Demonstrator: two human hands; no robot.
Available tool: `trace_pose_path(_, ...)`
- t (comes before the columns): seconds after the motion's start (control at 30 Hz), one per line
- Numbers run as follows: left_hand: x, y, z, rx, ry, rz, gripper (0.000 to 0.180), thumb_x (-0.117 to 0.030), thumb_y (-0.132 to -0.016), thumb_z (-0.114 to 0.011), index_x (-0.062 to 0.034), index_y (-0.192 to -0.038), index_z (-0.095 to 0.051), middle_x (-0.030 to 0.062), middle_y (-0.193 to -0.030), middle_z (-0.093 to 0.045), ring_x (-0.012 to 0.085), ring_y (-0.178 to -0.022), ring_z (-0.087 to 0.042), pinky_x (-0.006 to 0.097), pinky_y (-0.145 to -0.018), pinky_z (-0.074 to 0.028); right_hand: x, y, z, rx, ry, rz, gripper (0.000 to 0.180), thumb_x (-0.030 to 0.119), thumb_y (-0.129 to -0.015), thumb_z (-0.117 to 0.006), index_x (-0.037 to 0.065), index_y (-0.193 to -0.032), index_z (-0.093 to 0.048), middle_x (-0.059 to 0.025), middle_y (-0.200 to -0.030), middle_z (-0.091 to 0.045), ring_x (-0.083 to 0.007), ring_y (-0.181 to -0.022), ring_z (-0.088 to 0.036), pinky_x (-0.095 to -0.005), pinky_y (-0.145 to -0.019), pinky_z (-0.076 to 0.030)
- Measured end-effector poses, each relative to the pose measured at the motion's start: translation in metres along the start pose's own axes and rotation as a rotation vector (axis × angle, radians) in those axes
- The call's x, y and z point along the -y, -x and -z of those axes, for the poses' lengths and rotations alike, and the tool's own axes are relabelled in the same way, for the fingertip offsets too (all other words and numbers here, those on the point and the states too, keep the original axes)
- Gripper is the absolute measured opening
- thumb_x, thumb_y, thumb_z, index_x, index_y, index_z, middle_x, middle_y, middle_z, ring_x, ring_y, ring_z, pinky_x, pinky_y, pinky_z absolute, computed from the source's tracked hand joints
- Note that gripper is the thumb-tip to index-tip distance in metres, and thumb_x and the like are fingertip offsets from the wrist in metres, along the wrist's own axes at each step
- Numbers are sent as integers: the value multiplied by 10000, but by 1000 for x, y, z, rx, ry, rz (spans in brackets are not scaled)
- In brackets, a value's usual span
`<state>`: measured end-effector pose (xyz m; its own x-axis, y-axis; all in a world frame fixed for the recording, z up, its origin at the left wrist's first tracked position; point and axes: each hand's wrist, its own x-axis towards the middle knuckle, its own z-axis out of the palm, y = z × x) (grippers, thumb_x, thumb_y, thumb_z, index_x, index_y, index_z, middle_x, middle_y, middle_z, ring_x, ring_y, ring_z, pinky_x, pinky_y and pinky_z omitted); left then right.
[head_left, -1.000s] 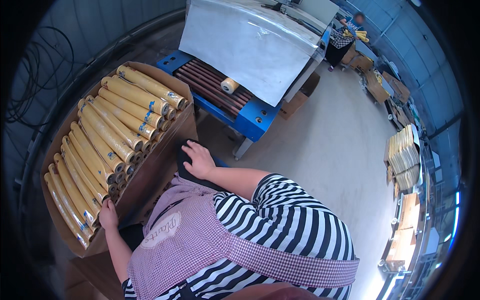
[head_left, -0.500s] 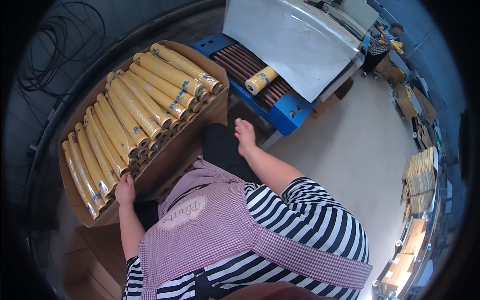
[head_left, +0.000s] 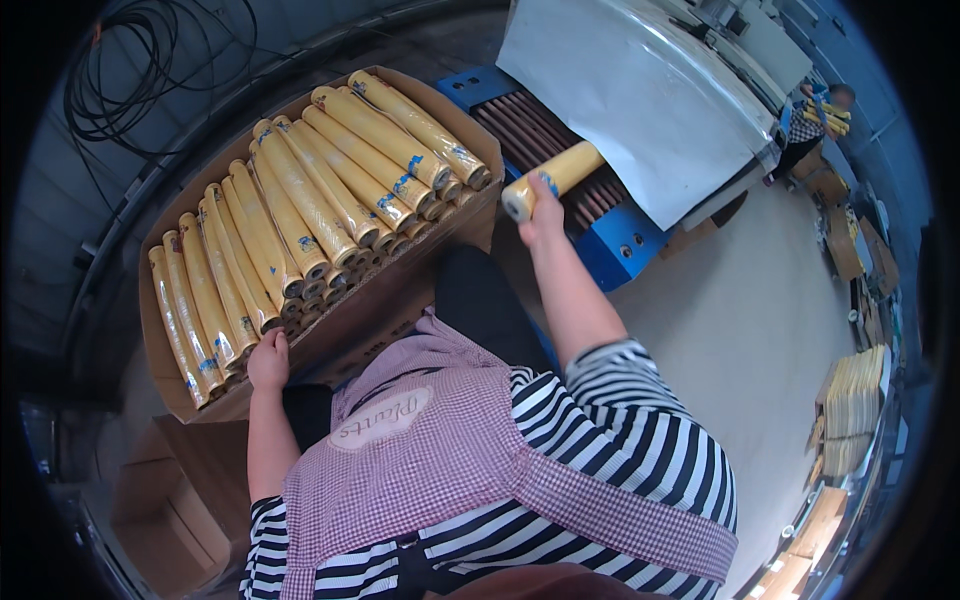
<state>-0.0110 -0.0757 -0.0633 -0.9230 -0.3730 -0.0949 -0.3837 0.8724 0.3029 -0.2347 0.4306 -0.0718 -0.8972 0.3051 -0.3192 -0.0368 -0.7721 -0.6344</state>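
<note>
My right hand [head_left: 543,212] is closed around the near end of a yellow plastic-wrapped roll [head_left: 574,168]. The roll is tilted over the brown rollers [head_left: 515,125] of a blue-framed conveyor, its far end by a hanging silvery sheet [head_left: 640,110]. My left hand [head_left: 268,362] is curled at the near rim of a big cardboard box [head_left: 470,228], just below the roll ends; its fingertips are partly hidden. Similar yellow rolls [head_left: 300,190] with blue marks fill the box in stacked layers, their hollow ends toward me.
An open cardboard box [head_left: 170,525] stands at the lower left. Black cable coils [head_left: 130,90] hang on the wall. At the far right another person [head_left: 805,125] holds yellow rolls. Stacked pale bundles [head_left: 855,410] and cartons [head_left: 825,190] line the right side.
My right hand has moved forward from open air and taken hold of the roll lying on the rollers. My left hand stays at the box rim. The view has shifted slightly.
</note>
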Motion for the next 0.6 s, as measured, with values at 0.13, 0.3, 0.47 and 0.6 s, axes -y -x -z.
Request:
trace_pose_path(0.13, 5, 2, -1, 26, 114, -26, 365, -375, -976, -484, -135, -1173, -676, 166, -1023, -707, 354, -997, -663, 436, -858, -517, -5, 193, -11, 318, 127, -272, 458, 230, -913, -653, -23, -1261, -497, -159, -1106, -637, -270, -1011, -645, -410, -889, -544)
trace_pose_path(0.3, -21, -53, 0, 173, 881, -124, 477, -354, -991, -558, -81, -1377, -499, 107, -1242, -601, 210, -1099, -581, 338, -917, -473, 41, 254, -29, 713, 363, -660, 601, 234, -816, -762, -39, -1284, -500, -177, -1108, -663, -267, -963, -684, -372, -840, -572)
trace_pose_path(0.47, -65, -109, 59, -88, 1988, 109, 727, -577, -1000, -424, -117, -1537, -251, 188, -1473, -434, 355, -1300, -477, 488, -1067, -421, 42, 235, -48, 976, 549, -856, 812, 173, -676, -864, -60, -1346, -469, -169, -1162, -665, -259, -1008, -685, -365, -882, -557)
trace_pose_path(0.6, -17, -111, 88, -142, 2055, -148, 548, -475, -1005, -501, -65, -1365, -447, 177, -1217, -597, 286, -1056, -621, 451, -922, -520, 39, 221, -38, 1104, 605, -987, 924, 313, -751, -820, -68, -1451, -354, -179, -1373, -542, -238, -1224, -577, -355, -1041, -450)
